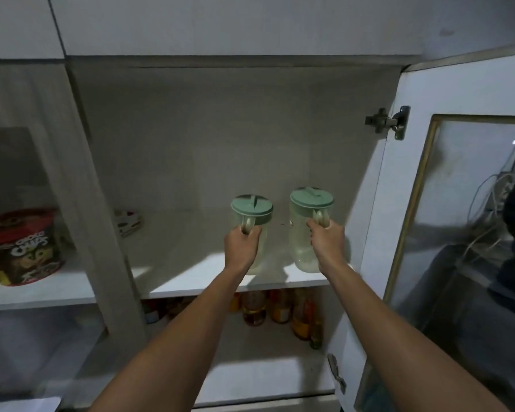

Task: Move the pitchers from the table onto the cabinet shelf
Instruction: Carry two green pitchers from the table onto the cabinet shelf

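Note:
Two clear plastic pitchers with pale green lids stand upright near the front edge of the open cabinet's white shelf point(191, 281). My left hand point(241, 248) grips the handle of the left pitcher point(252, 207). My right hand point(327, 242) grips the handle of the right pitcher point(304, 233). Both pitchers' bases appear to rest on the shelf, side by side with a gap between them. Whether they hold any liquid is hard to tell.
The cabinet door point(446, 203) with a glass pane hangs open at right. A small patterned box point(128, 223) lies at the shelf's back left. Several bottles point(280, 310) fill the shelf below. A red cereal tub point(21, 245) sits in the left compartment.

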